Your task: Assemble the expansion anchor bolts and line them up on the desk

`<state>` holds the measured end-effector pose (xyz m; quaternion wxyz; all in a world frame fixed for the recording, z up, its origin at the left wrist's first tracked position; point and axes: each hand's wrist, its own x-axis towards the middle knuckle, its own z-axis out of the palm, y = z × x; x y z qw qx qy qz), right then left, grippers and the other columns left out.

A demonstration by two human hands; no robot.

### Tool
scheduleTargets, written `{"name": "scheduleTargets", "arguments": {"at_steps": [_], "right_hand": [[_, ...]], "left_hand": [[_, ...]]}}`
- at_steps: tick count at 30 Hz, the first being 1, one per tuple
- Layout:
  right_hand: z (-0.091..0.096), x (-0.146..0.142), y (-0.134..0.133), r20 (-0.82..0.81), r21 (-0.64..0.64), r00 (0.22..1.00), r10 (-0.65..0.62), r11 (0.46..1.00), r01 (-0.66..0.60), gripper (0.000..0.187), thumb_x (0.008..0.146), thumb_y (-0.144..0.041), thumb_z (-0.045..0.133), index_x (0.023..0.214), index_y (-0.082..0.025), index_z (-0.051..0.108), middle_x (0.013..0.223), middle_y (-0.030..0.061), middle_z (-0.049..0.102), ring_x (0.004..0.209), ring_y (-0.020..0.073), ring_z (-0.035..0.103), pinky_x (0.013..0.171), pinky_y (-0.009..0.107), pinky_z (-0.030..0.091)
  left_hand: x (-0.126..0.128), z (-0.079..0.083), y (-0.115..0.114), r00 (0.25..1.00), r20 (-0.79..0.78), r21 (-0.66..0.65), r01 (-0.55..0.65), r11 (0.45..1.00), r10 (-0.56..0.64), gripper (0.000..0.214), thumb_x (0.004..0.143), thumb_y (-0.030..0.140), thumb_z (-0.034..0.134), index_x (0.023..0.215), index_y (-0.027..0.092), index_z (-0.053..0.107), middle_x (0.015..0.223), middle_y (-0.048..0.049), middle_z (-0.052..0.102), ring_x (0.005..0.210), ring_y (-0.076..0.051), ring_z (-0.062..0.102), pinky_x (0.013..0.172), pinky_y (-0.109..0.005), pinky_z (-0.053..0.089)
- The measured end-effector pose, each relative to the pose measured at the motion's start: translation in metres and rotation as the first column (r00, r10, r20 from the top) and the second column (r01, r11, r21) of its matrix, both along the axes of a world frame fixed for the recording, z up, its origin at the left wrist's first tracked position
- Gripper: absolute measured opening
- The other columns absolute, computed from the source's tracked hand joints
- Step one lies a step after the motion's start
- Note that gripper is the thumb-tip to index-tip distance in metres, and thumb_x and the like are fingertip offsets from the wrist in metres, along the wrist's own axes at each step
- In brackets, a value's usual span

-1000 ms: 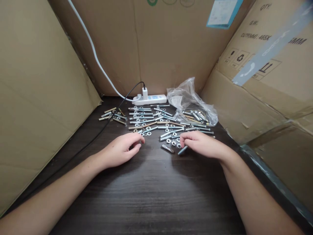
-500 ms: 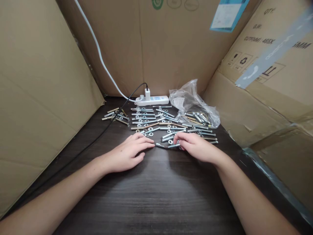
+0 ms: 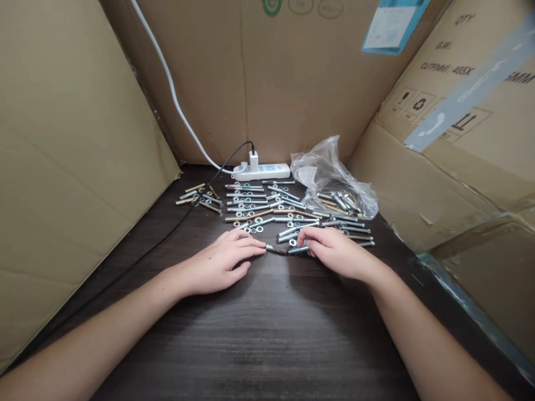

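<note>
My left hand (image 3: 223, 260) lies palm down on the dark wooden table (image 3: 259, 334), fingers stretched out, its fingertips touching the left end of a short metal sleeve (image 3: 276, 249). My right hand (image 3: 336, 250) rests beside it, fingers curled and pinching a silver bolt (image 3: 297, 250) that lies end to end with the sleeve. Just beyond both hands lie several bolts, sleeves and washers (image 3: 267, 209) in rough rows.
A white power strip (image 3: 261, 171) with a plugged charger, a white cable and a black cable sits at the back. A clear plastic bag (image 3: 330, 181) holding more hardware lies at the back right. Cardboard walls (image 3: 62, 139) enclose the table on three sides.
Both hands moved toward each other. The left hand stretched its fingers to the sleeve. The right hand slid the bolt left until it met the sleeve.
</note>
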<state>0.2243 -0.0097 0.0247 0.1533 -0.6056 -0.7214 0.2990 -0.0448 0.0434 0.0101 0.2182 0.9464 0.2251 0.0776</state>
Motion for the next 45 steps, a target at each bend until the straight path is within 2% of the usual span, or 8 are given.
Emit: {"name": "scheduleTargets", "arguments": {"at_steps": [7, 15, 21, 31, 34, 38, 41, 45], "right_hand": [[-0.005, -0.003, 0.0, -0.089, 0.029, 0.996, -0.003, 1.0, 0.006, 0.021, 0.087, -0.018, 0.039, 0.093, -0.022, 0.059, 0.072, -0.0011, 0.057, 0.069, 0.0159, 0.053, 0.067, 0.028, 0.038], [-0.011, -0.008, 0.001, -0.35, 0.025, 0.935, -0.065, 0.997, 0.078, 0.017, 0.089, -0.022, 0.041, 0.095, -0.021, 0.057, 0.082, 0.0001, 0.059, 0.076, 0.0156, 0.055, 0.072, 0.028, 0.041], [-0.018, -0.012, 0.002, -0.321, 0.085, 0.94, -0.116, 0.985, 0.151, 0.02, 0.091, -0.026, 0.039, 0.097, -0.022, 0.058, 0.075, -0.001, 0.057, 0.07, 0.0154, 0.052, 0.068, 0.028, 0.04], [-0.024, -0.012, 0.007, -0.357, 0.168, 0.912, -0.202, 0.947, 0.275, 0.022, 0.091, -0.03, 0.041, 0.096, -0.02, 0.06, 0.085, 0.0037, 0.063, 0.08, 0.0184, 0.058, 0.071, 0.03, 0.042], [-0.027, -0.017, 0.007, -0.457, 0.092, 0.855, -0.244, 0.943, 0.319, 0.023, 0.089, -0.032, 0.043, 0.095, -0.019, 0.06, 0.08, 0.0026, 0.06, 0.07, 0.0159, 0.055, 0.062, 0.027, 0.04], [-0.027, -0.028, 0.006, -0.62, -0.078, 0.725, -0.301, 0.943, 0.325, 0.024, 0.086, -0.035, 0.046, 0.096, -0.017, 0.059, 0.069, -0.0014, 0.051, 0.052, 0.0097, 0.041, 0.048, 0.023, 0.029], [-0.025, -0.035, 0.004, -0.693, -0.197, 0.64, -0.331, 0.941, 0.273, 0.024, 0.084, -0.036, 0.05, 0.096, -0.017, 0.058, 0.069, -0.003, 0.048, 0.047, 0.0064, 0.033, 0.044, 0.021, 0.023], [-0.024, -0.039, 0.002, -0.767, -0.285, 0.542, -0.342, 0.94, 0.189, 0.025, 0.081, -0.036, 0.056, 0.096, -0.017, 0.059, 0.076, -0.0015, 0.051, 0.047, 0.0043, 0.032, 0.043, 0.021, 0.022]], "left_hand": [[0.0, 0.0, 0.0, 0.999, 0.047, -0.003, 0.022, 1.0, -0.022, 0.041, 0.09, 0.016, 0.046, 0.129, 0.028, 0.054, 0.132, -0.003, 0.056, 0.121, -0.022, 0.043, 0.105, -0.044, 0.037], [0.0, 0.002, 0.001, 0.996, 0.089, 0.029, -0.02, 0.999, 0.017, 0.041, 0.09, 0.015, 0.045, 0.128, 0.028, 0.054, 0.136, -0.0013, 0.052, 0.123, -0.02, 0.042, 0.108, -0.041, 0.035], [-0.001, -0.001, 0.002, 0.991, 0.132, 0.029, -0.029, 0.999, 0.025, 0.042, 0.09, 0.014, 0.043, 0.129, 0.028, 0.053, 0.134, -0.0027, 0.052, 0.121, -0.02, 0.045, 0.107, -0.04, 0.037], [-0.002, -0.003, 0.003, 0.977, 0.203, 0.05, -0.075, 0.996, 0.063, 0.046, 0.088, 0.01, 0.042, 0.13, 0.027, 0.052, 0.14, -0.0038, 0.046, 0.127, -0.02, 0.043, 0.108, -0.039, 0.037], [-0.003, -0.002, 0.002, 0.974, 0.213, 0.053, -0.088, 0.995, 0.074, 0.048, 0.087, 0.009, 0.042, 0.13, 0.027, 0.051, 0.142, -0.0035, 0.044, 0.13, -0.02, 0.041, 0.11, -0.04, 0.037], [-0.003, -0.001, 0.002, 0.965, 0.245, 0.078, -0.112, 0.991, 0.09, 0.048, 0.086, 0.008, 0.043, 0.129, 0.027, 0.052, 0.144, -0.0033, 0.041, 0.132, -0.021, 0.039, 0.112, -0.041, 0.035], [-0.003, 0.0, 0.002, 0.956, 0.277, 0.098, -0.131, 0.986, 0.1, 0.052, 0.085, 0.006, 0.043, 0.131, 0.027, 0.05, 0.145, -0.0041, 0.038, 0.133, -0.022, 0.038, 0.112, -0.041, 0.035], [-0.003, 0.0, 0.002, 0.941, 0.323, 0.108, -0.141, 0.984, 0.099, 0.058, 0.083, 0.003, 0.042, 0.134, 0.028, 0.048, 0.147, -0.005, 0.035, 0.132, -0.023, 0.038, 0.11, -0.042, 0.038]]}}
